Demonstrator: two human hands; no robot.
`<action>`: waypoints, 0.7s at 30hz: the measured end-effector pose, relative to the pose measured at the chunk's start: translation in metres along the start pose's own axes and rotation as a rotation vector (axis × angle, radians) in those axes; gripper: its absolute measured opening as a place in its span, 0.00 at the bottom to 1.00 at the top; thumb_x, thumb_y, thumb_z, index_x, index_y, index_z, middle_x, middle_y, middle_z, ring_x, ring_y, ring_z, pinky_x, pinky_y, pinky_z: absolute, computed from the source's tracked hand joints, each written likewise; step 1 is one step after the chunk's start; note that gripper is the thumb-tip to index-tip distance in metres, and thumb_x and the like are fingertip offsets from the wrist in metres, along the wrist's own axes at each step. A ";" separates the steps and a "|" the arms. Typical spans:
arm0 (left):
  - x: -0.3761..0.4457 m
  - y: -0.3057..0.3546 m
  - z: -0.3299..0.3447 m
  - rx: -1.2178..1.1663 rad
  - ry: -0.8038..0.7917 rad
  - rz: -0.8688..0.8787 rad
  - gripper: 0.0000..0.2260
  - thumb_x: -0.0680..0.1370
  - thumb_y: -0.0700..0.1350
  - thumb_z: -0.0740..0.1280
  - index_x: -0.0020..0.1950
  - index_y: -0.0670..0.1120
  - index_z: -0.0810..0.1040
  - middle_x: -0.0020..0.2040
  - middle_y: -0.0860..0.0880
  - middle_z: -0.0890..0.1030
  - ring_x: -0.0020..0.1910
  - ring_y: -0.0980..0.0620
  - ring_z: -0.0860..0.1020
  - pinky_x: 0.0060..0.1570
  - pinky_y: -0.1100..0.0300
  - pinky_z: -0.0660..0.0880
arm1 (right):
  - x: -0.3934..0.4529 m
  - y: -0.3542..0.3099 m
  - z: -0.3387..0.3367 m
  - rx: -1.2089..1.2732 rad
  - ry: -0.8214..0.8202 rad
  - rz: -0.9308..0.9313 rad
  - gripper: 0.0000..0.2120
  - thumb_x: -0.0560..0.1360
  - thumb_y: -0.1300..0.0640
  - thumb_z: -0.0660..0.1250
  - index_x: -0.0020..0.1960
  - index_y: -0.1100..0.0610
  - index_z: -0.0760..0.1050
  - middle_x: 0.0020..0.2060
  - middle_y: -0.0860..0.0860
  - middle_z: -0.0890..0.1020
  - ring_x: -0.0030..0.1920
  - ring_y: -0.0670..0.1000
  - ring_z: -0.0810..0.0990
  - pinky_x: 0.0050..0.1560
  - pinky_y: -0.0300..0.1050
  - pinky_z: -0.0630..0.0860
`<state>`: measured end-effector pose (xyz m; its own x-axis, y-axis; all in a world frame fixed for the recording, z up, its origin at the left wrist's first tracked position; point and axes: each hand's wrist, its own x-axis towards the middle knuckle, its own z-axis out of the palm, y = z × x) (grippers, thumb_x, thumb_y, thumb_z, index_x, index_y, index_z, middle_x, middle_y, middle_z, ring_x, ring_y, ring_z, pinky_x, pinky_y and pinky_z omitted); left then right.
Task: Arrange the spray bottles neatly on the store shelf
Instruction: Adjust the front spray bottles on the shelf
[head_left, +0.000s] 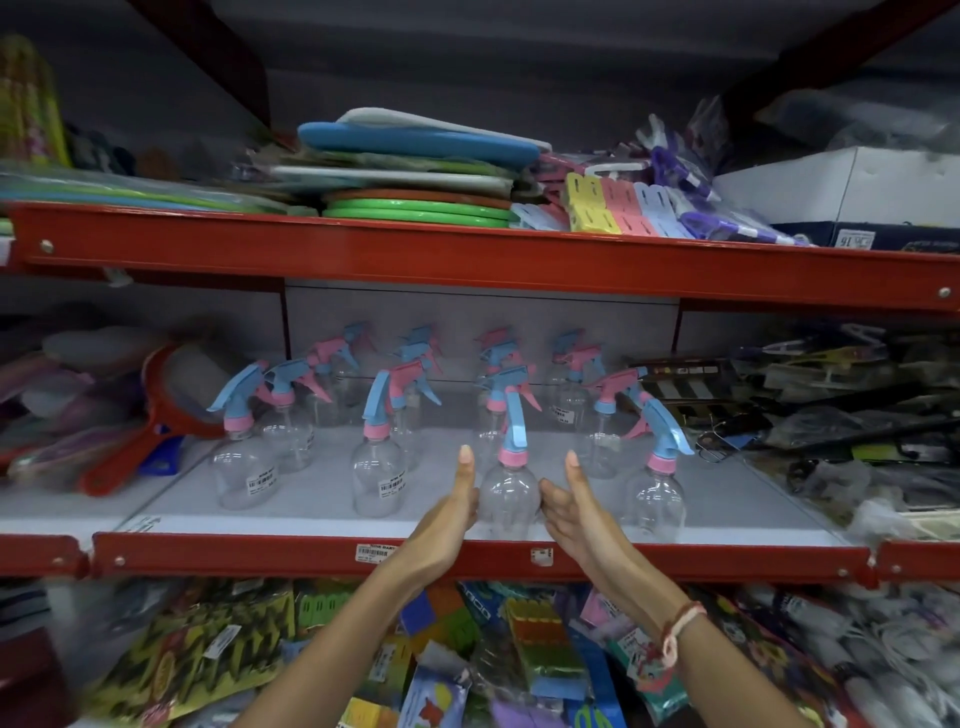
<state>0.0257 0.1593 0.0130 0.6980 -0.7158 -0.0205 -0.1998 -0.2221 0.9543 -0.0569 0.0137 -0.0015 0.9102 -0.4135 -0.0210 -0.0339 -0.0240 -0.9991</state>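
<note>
Two hands, left hand and right hand, flat-palmed with fingers straight, flank a clear spray bottle at the front edge of the white shelf, palms at its sides. Other spray bottles stand upright in rough rows beside and behind it.

The middle shelf has bare room between its rows of spray bottles. There is a wide lane between the left front bottle and the next front bottle, and it runs back toward the wall. The left hand and right hand fill the gaps beside the front middle bottle (flat palms on both sides). The red beam hangs low above the bottle tops. A red paddle and piled goods crowd the left edge.
</note>
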 end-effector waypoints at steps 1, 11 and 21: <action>0.000 -0.001 -0.001 0.000 -0.002 0.001 0.47 0.65 0.73 0.37 0.73 0.45 0.62 0.74 0.43 0.64 0.72 0.48 0.65 0.73 0.51 0.53 | -0.001 0.001 0.001 -0.005 0.006 0.003 0.42 0.72 0.30 0.46 0.76 0.58 0.56 0.76 0.55 0.60 0.75 0.52 0.60 0.76 0.49 0.55; -0.012 -0.026 -0.033 -0.130 0.313 0.211 0.35 0.72 0.68 0.43 0.56 0.47 0.79 0.57 0.48 0.82 0.55 0.55 0.79 0.66 0.50 0.69 | -0.019 0.001 0.039 -0.053 0.534 -0.288 0.22 0.79 0.41 0.52 0.48 0.52 0.79 0.48 0.51 0.82 0.49 0.51 0.79 0.43 0.42 0.72; -0.007 -0.042 -0.108 -0.152 0.566 0.029 0.36 0.73 0.69 0.41 0.72 0.50 0.63 0.74 0.45 0.65 0.73 0.44 0.63 0.73 0.45 0.56 | 0.029 -0.007 0.121 -0.010 0.109 -0.142 0.29 0.78 0.38 0.53 0.68 0.56 0.71 0.68 0.53 0.75 0.68 0.50 0.72 0.72 0.52 0.64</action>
<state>0.1035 0.2447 0.0048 0.9606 -0.2463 0.1285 -0.1523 -0.0801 0.9851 0.0202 0.1120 0.0006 0.8560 -0.5016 0.1253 0.0875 -0.0984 -0.9913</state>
